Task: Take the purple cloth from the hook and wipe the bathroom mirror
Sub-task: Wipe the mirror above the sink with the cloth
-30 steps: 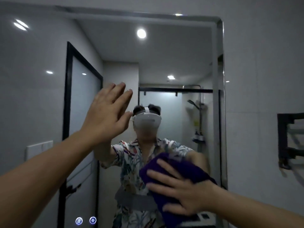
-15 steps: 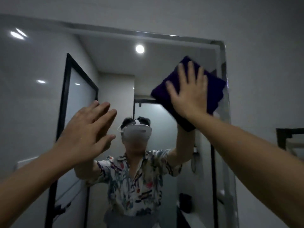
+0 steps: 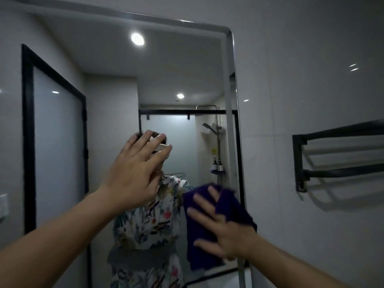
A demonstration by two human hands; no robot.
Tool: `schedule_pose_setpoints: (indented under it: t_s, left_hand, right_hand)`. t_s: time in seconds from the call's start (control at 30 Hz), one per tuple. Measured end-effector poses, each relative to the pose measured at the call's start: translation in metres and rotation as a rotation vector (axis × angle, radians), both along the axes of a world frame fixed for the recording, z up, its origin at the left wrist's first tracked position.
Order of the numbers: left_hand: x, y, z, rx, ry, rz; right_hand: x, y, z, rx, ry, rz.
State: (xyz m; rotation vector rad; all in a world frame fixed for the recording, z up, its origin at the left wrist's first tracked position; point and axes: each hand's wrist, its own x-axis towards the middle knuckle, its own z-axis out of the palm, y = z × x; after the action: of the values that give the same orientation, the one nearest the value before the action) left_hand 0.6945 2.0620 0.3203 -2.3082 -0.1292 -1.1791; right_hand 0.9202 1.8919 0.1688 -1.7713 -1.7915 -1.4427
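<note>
The bathroom mirror (image 3: 176,69) fills the wall ahead, its right edge a pale frame. My right hand (image 3: 224,229) lies flat with fingers spread on the purple cloth (image 3: 236,206), pressing it against the lower right part of the glass beside the frame. The cloth hangs below the palm and looks blurred. My left hand (image 3: 135,173) is raised in front of the middle of the mirror, fingers apart and holding nothing. Whether it touches the glass I cannot tell. The reflection shows a person in a patterned shirt.
A black towel rack (image 3: 336,154) is fixed to the grey tiled wall right of the mirror. A white wall switch (image 3: 3,206) sits at the far left edge. The mirror reflects a black-framed door and a shower area.
My right hand has swept the cloth from the mirror's upper right corner down to its lower right part. My left hand now sits nearer the mirror's middle, and the view has shifted.
</note>
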Motion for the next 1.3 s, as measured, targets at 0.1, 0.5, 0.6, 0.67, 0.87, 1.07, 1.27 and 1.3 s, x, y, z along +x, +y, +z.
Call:
schedule_pose_setpoints:
  t_s: [0.1,0.5,0.6,0.67,0.87,1.07,1.27,1.3]
  left_hand:
    - [-0.003,0.0,0.005,0.012,0.014,-0.001]
    - [-0.029,0.03,0.03,0.079,-0.025,0.069]
    - [-0.052,0.051,0.04,0.051,-0.091,0.093]
    - [-0.069,0.066,0.044,0.009,-0.142,0.095]
    - [-0.122,0.106,0.041,-0.165,-0.339,0.119]
    - [-0.147,0.126,0.009,-0.264,-0.416,0.11]
    - [-0.171,0.139,-0.003,-0.254,-0.342,0.118]
    - [-0.179,0.144,-0.004,-0.249,-0.337,0.121]
  right_hand:
    - [0.003,0.005,0.061,0.185,0.297,0.004]
    - [-0.044,0.044,0.279,0.541,0.502,-0.074]
    - [-0.068,0.066,0.312,0.55,0.497,-0.054]
    - [-0.09,0.082,0.327,0.533,0.496,-0.025]
    - [-0.163,0.136,0.295,0.344,0.297,0.083]
    - [-0.184,0.15,0.149,-0.043,-0.05,0.044]
    - [-0.157,0.127,0.127,-0.238,-0.302,0.012]
    - [-0.157,0.128,0.14,-0.181,-0.262,-0.008]
